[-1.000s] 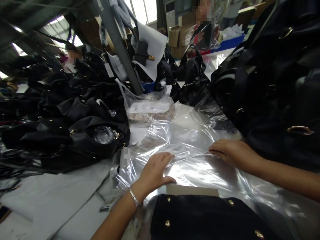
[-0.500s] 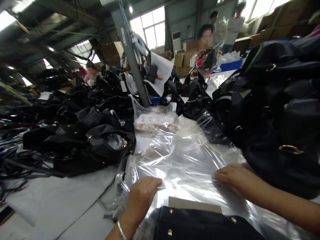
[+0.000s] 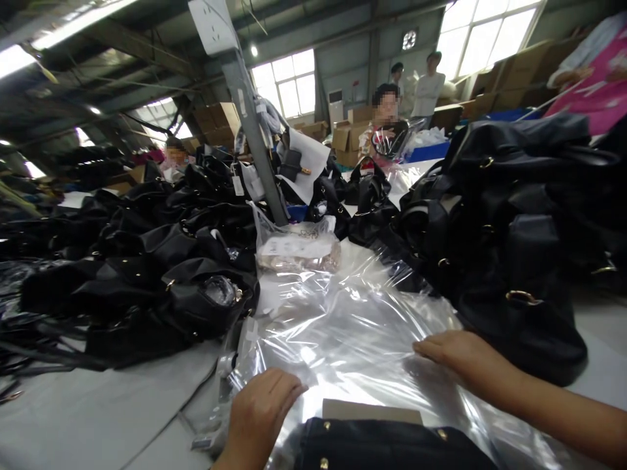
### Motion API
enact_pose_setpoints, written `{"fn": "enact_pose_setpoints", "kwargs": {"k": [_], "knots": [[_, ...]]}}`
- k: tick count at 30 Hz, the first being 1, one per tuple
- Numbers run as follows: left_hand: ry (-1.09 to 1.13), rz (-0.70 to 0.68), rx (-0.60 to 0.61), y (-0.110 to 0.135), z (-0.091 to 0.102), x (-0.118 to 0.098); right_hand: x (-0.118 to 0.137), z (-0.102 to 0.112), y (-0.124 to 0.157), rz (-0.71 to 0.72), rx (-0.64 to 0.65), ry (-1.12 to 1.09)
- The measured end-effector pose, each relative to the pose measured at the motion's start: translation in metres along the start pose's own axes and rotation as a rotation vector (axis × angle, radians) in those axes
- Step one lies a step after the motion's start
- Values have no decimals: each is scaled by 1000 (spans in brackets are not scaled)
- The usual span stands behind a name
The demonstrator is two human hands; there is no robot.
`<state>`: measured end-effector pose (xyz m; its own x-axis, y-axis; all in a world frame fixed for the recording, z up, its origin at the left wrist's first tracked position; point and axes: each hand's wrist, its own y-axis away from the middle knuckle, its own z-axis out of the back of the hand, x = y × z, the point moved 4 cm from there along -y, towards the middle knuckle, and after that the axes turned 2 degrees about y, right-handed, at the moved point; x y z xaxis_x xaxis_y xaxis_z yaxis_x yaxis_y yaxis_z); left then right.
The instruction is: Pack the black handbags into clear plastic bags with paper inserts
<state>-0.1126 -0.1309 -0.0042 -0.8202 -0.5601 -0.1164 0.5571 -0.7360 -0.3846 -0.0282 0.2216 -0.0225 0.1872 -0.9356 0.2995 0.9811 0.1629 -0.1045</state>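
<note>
While daylight comes through three large paned windows (image 3: 289, 85), a white worktable (image 3: 98, 405) fills the foreground of a dim workshop. One grey pillar (image 3: 252, 130), slanted in the view, carries one white socket box (image 3: 213, 26). Five people (image 3: 430, 91) are visible beyond the table. Black bags (image 3: 206, 294) are heaped left and right, too tangled to count. Between the heaps lies clear plastic (image 3: 353, 326), with one filled see-through bag (image 3: 298, 248) at its far end. At bottom centre are one black panel (image 3: 386, 447) showing three gold studs and one brown card (image 3: 372, 412); whether they lie inside the plastic is unclear. Two hands touch the plastic: the left hand (image 3: 267, 408) with fingers together and bent, the right hand (image 3: 453, 350) palm down, nearly flat. Whether either grips it cannot be told.
</note>
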Motion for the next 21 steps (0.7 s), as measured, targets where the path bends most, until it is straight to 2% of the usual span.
{"fn": "enact_pose_setpoints", "kwargs": {"k": [6, 10, 13, 15, 17, 21], "knots": [[-85, 82, 99, 8, -14, 17, 10, -1, 3, 55, 102, 172], [-42, 198, 24, 8, -16, 29, 13, -1, 6, 118, 138, 134], [138, 379, 1, 3, -7, 36, 8, -2, 11, 163, 150, 144], [316, 538, 14, -2, 2, 41, 4, -2, 15, 187, 120, 167], [457, 661, -24, -10, 13, 46, 6, 0, 20, 233, 44, 203], [599, 692, -272, -35, 33, 59, 33, 17, 26, 342, -175, 359]]}}
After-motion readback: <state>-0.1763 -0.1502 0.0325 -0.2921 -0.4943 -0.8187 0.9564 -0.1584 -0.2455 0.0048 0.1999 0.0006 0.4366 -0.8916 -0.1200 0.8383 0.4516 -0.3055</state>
